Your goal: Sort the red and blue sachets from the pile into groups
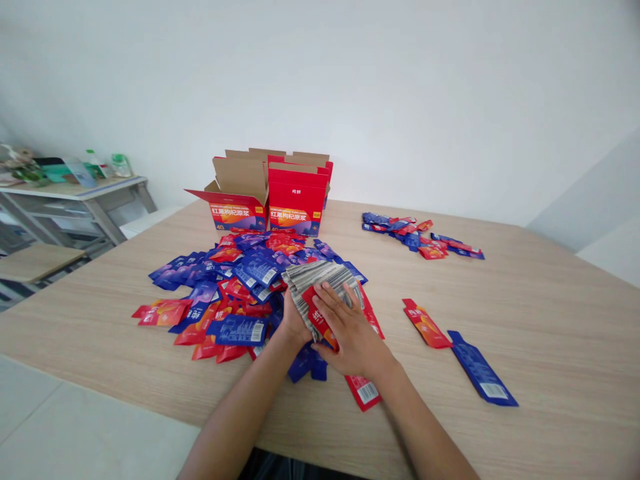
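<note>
My left hand (296,320) is closed around the lower left side of a grey-and-cream striped, pleated bundle (320,273); what the bundle is made of, I cannot make out. Over its front lies a red sachet (318,319). My right hand (353,330) covers part of that sachet, fingers stretched across it and thumb at its lower end, pressing it against the bundle. A heap of blue and red sachets (240,330) spreads to the left of and behind my hands. One more red sachet (365,392) sticks out beneath my right wrist.
Open red cartons (240,212) stand behind the heap. A smaller sachet pile (410,230) lies at the back right. Nearer on the right are a single red sachet (425,325) and a blue sachet (483,369). A side desk (75,191) holds bottles and flowers.
</note>
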The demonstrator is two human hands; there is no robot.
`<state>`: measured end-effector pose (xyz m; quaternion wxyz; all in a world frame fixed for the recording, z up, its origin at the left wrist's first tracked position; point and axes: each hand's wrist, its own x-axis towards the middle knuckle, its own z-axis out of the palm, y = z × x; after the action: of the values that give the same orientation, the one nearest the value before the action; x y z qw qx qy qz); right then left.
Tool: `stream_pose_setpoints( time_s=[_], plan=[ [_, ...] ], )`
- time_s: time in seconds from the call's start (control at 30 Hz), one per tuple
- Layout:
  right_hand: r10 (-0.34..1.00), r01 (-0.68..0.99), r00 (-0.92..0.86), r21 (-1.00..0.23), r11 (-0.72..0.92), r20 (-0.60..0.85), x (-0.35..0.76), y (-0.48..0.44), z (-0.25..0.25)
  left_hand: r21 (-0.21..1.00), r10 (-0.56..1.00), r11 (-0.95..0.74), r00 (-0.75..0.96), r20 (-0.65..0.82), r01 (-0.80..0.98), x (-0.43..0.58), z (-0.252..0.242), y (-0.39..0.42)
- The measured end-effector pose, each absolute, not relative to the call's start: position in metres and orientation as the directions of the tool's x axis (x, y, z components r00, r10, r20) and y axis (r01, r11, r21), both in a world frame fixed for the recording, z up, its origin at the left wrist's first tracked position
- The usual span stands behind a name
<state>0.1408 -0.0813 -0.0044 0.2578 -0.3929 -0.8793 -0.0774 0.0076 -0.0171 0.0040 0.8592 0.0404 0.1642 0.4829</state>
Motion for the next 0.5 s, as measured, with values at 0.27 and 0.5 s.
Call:
stream_pose_setpoints(
  time_s=[0.27,0.5],
  plan=[
    [0.681,0.759,-0.575,-0.017,0.651,0.454,0.154,-0.080,0.002,0.150,0.814,0.561,0.509,-0.281,-0.814,0.008,0.009,-0.019],
    [0.702,0.748,-0.567,-0.089,0.658,0.430,0.156,-0.079,0.003,0.237,0.800,0.555,0.433,-0.415,-0.798,0.016,0.022,-0.026]
  ],
)
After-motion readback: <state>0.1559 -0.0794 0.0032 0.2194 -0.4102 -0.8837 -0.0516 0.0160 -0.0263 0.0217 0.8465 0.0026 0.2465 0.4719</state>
